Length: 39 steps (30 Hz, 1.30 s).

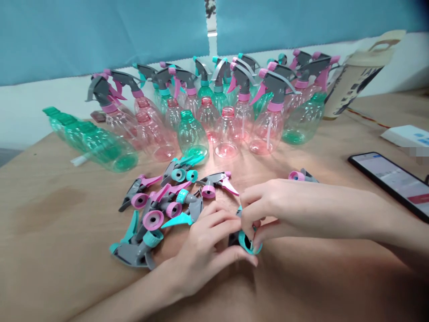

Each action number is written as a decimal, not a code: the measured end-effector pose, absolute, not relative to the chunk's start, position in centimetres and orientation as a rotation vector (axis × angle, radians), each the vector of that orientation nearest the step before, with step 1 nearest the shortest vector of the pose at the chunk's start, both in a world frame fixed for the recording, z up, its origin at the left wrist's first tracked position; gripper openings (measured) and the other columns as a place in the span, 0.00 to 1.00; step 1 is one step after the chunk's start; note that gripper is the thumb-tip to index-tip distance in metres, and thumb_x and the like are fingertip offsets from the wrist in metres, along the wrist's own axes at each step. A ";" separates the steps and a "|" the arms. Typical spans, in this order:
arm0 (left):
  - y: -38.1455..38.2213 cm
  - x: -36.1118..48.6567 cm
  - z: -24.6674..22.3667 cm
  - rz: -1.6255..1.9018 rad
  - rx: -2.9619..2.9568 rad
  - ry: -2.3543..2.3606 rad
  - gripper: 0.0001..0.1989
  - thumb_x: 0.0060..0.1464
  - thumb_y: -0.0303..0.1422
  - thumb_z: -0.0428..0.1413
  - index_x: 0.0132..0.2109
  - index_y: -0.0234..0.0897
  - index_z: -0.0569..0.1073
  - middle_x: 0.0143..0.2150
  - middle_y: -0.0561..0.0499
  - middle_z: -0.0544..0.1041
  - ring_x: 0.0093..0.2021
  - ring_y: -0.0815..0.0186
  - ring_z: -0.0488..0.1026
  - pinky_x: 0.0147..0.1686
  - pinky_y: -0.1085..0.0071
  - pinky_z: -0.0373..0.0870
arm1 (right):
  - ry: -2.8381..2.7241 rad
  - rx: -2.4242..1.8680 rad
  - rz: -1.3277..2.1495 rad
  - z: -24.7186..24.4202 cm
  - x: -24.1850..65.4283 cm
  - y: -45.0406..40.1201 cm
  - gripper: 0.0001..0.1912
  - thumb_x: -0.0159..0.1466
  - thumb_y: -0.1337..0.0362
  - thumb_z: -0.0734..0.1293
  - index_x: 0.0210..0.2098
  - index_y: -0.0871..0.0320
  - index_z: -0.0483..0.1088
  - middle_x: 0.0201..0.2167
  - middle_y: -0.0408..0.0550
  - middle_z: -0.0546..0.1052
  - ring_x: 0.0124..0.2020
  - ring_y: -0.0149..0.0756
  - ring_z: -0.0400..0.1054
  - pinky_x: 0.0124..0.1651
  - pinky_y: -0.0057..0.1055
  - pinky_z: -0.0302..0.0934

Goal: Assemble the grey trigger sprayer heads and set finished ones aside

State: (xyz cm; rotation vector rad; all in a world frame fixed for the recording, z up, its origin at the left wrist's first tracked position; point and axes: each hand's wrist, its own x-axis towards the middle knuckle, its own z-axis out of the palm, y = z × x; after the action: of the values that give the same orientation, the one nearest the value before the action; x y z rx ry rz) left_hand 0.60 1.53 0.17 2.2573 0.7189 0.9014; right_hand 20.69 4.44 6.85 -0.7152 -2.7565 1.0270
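Note:
Near the front of the table, my left hand (211,241) is closed around a grey and teal spray head (246,242), its thumb under the teal collar. From the right, my right hand (264,210) reaches over the same spray head, with thumb and finger pinched at the collar's opening on a small pale piece, mostly hidden by the fingers. Left of my hands lies a pile of loose spray heads, among them one with a pink collar (153,220) and one with a teal collar (152,238).
Behind stand several pink and green bottles, some with spray heads, such as an open green bottle (192,136). Green bottles (110,150) lean at left. A phone (392,179), a white box (407,136) and a tumbler (355,76) are at right; a pink-collared spray head (297,175) lies beyond my right wrist.

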 end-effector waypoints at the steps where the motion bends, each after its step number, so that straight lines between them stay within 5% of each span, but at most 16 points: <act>1: 1.6 0.5 0.2 0.888 2.253 0.717 0.13 0.50 0.40 0.61 0.38 0.34 0.76 0.33 0.48 0.75 0.40 0.61 0.68 0.42 0.64 0.69 | -2.758 -0.726 1.025 6.9 20.7 4.5 0.08 0.64 0.67 0.64 0.30 0.56 0.74 0.34 0.39 0.73 0.37 0.27 0.65 0.39 0.26 0.56; 10: 1.5 0.3 0.5 0.821 2.165 0.815 0.09 0.51 0.35 0.62 0.38 0.36 0.77 0.33 0.49 0.73 0.38 0.62 0.65 0.40 0.64 0.67 | -2.676 -0.719 0.990 8.2 21.4 4.2 0.08 0.63 0.68 0.65 0.31 0.55 0.75 0.35 0.39 0.74 0.39 0.25 0.67 0.39 0.22 0.58; 18: 1.8 0.2 0.3 0.960 2.003 0.904 0.08 0.51 0.31 0.62 0.40 0.36 0.76 0.36 0.51 0.75 0.38 0.63 0.66 0.41 0.66 0.64 | -2.369 -0.798 0.531 8.2 21.8 4.2 0.06 0.62 0.64 0.66 0.31 0.56 0.74 0.32 0.42 0.72 0.32 0.26 0.65 0.31 0.24 0.57; 31: 1.6 0.4 0.3 1.097 1.989 0.922 0.12 0.50 0.39 0.62 0.40 0.38 0.76 0.34 0.50 0.75 0.35 0.64 0.67 0.37 0.67 0.65 | -2.530 -0.858 0.571 7.5 20.5 3.4 0.11 0.64 0.70 0.61 0.30 0.58 0.75 0.31 0.45 0.75 0.29 0.29 0.67 0.30 0.27 0.59; 39: 1.8 0.3 0.1 1.064 2.025 0.943 0.14 0.49 0.37 0.63 0.43 0.38 0.76 0.33 0.50 0.74 0.35 0.64 0.68 0.36 0.67 0.65 | -2.675 -0.835 0.749 8.2 21.6 3.7 0.12 0.66 0.66 0.61 0.31 0.51 0.76 0.32 0.42 0.77 0.36 0.33 0.70 0.38 0.28 0.61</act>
State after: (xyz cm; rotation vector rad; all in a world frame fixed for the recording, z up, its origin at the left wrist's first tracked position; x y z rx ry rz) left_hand 0.31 1.78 0.06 2.0255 0.9426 1.0638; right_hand 21.57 3.73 8.23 -0.8349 -2.6748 0.7492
